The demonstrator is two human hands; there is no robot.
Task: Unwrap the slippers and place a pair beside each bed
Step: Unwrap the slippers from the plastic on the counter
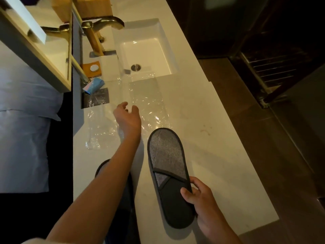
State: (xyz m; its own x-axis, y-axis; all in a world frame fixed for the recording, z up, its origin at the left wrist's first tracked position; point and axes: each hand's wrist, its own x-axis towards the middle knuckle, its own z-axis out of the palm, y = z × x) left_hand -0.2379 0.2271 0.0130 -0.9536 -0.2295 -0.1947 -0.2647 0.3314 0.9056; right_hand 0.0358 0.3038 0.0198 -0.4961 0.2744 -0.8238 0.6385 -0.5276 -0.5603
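Note:
My right hand (200, 203) grips the toe end of a grey slipper (167, 166) with a dark upper, held over the white counter (219, 164). A second dark slipper (129, 187) lies on the counter, mostly hidden under my left forearm. My left hand (128, 117) hovers with fingers apart over clear plastic wrappers (149, 103) spread flat on the counter beside the sink. Nothing is in that hand.
A white sink (146, 50) with a brass tap (105, 23) lies ahead. A wooden soap tray (92, 68), a blue packet (95, 84) and a dark mat (98, 98) sit by the wall. The mirror frame (35, 50) is left, dark floor to the right.

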